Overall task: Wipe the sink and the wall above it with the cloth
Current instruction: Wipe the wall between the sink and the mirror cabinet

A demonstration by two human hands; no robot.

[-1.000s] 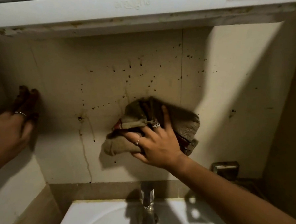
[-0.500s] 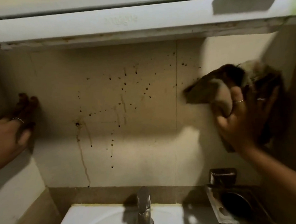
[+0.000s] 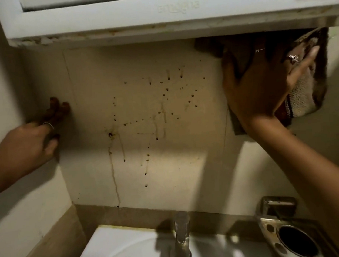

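**Head view: cloth high on the wall, spatter uncleaned**

Head camera shows the right hand (image 3: 260, 84) at upper right of the frame, fingers (image 3: 306, 60) spread flat, pressing the cloth (image 3: 308, 93) to the wall (image 3: 167, 177) just under the cabinet (image 3: 119, 19). Soft and limp, the cloth probably bunches and drags; a broad flat palm suits it better than a pinch. Left hand (image 3: 26, 143) at centre left braces on the wall, fingers straight, holding nothing. Brown drips mark the middle tile. At bottom, the sink (image 3: 116, 249) bowl behind the tap (image 3: 181, 230) looks empty; the metal holder (image 3: 284, 228) at lower right has a dark cup, contents unclear.
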